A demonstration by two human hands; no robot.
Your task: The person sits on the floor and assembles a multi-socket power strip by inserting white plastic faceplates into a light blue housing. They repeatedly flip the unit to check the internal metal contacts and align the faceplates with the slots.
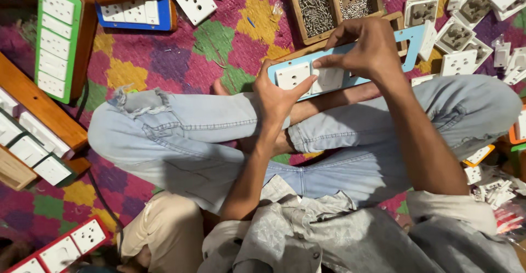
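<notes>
I sit cross-legged in pale jeans on a patterned mat. A long light-blue switch-board plate rests across my legs over a wooden frame. My left hand grips the plate's left end, thumb on a white socket module set in it. My right hand presses its fingers on a second white module beside the first. The plate's right part has an unfilled cut-out.
A wooden tray of screws lies just beyond the plate. Several loose white socket modules are scattered at the upper right. Finished boards with green, blue and red plates lie to the left.
</notes>
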